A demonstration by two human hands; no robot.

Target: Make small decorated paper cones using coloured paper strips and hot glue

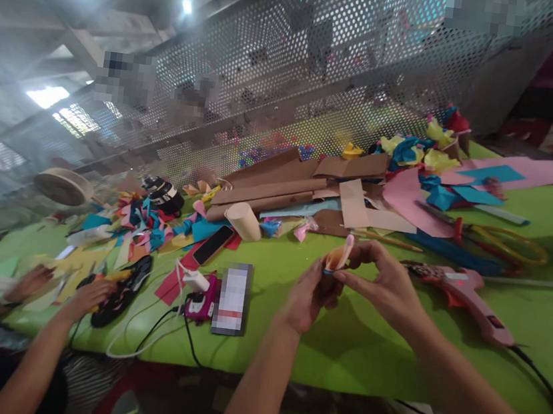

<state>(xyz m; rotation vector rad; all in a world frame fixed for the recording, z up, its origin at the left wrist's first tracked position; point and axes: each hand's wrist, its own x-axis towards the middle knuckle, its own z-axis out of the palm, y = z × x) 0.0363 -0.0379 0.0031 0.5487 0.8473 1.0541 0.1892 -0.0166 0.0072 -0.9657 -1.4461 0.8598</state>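
Between both hands, above the green table (258,352), is a small orange paper flower (336,260) with a pale pink tip and a bit of blue at its base. My left hand (309,295) is closed around its lower part. From the right, my right hand (379,277) pinches the flower's edge between thumb and fingers. A pink glue gun (477,299) lies on the table to the right of my right hand. Behind the hands are a wooden stick (388,239) and a small pink wrapped piece (305,229).
A co-worker's hands (91,298) hold scissors at the left. Phones (231,299), a purple plug adapter (200,302) with cables and a cardboard tube (244,221) lie left of me. Cardboard strips (270,179) and crumpled paper flowers (409,149) line the perforated metal screen (283,67); yellow-handled scissors (504,242) lie right.
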